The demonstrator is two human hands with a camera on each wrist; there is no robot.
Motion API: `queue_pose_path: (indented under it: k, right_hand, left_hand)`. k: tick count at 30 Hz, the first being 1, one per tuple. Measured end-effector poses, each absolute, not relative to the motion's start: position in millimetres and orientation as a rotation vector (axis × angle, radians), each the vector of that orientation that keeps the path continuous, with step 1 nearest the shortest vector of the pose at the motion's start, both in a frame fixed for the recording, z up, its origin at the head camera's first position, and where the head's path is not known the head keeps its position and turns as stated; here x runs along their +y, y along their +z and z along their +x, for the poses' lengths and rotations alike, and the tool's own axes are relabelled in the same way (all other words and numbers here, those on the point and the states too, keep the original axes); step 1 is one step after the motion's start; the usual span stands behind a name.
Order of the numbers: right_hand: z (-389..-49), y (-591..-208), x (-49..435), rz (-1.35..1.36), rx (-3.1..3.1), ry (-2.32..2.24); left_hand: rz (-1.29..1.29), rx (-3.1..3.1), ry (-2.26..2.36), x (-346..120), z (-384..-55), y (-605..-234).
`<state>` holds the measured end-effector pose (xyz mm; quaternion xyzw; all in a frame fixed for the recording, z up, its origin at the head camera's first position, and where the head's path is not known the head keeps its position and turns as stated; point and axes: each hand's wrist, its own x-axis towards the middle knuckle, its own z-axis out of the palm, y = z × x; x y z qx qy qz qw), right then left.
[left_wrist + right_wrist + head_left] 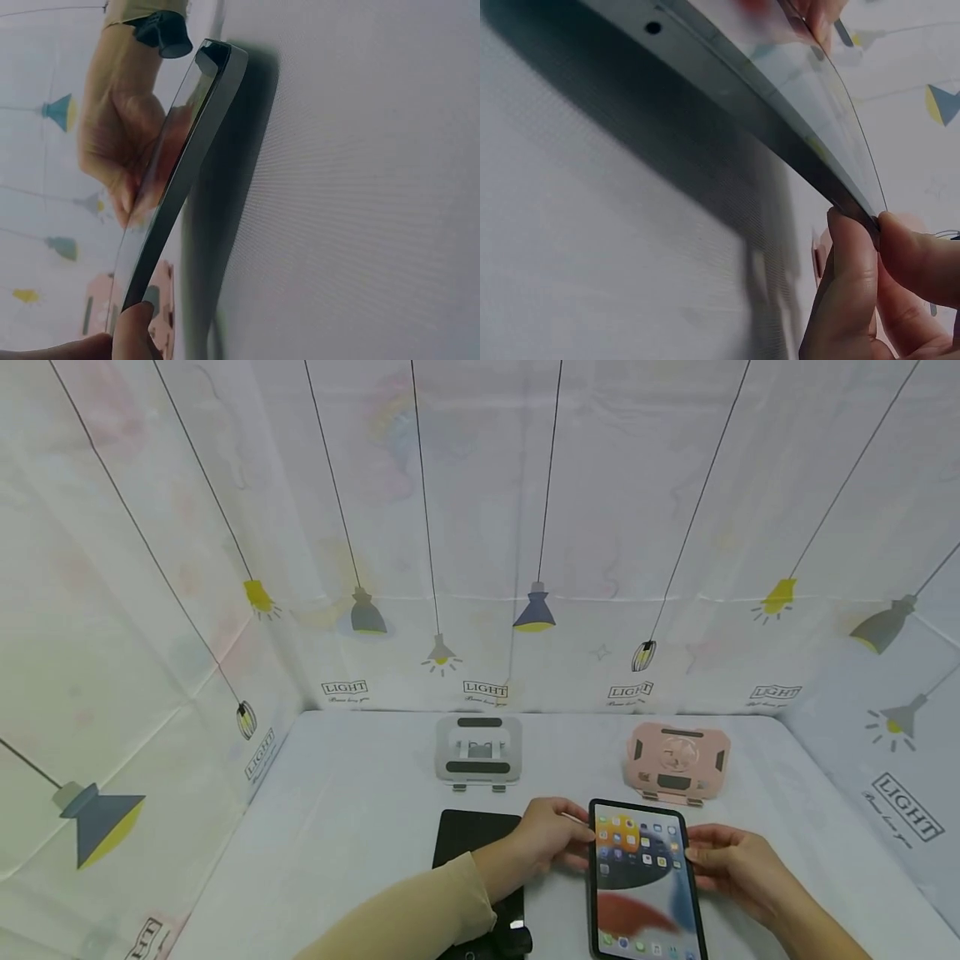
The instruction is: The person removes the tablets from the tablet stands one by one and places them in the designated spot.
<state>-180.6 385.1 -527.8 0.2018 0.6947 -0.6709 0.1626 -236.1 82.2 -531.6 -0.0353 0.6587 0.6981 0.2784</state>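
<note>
A tablet (648, 893) with a lit home screen and a dark frame is held by both hands, tilted above the white tabletop with its shadow beneath. My left hand (547, 835) pinches its left long edge near the top; in the left wrist view the thumb and a finger (135, 330) close on that edge. Opposite, my right hand (738, 868) pinches the right long edge, thumb on the screen side and fingers behind, as the right wrist view shows at the tablet's side (780, 142).
A black flat slab (472, 831) lies under my left forearm, partly hidden by the sleeve (427, 910). Farther back lie a grey folding stand (477, 750) and a pink folding stand (648, 768). A lamp-printed curtain (480, 527) borders the white table (337, 827).
</note>
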Motion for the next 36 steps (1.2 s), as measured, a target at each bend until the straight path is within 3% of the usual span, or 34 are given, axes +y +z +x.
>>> queue_pose_path:
  k: [36]
  right_hand:
    - [-165,-533,377,0.588,1.943,-1.835]
  left_hand:
    - [-0.079,1.834,1.667,62,-224,-520]
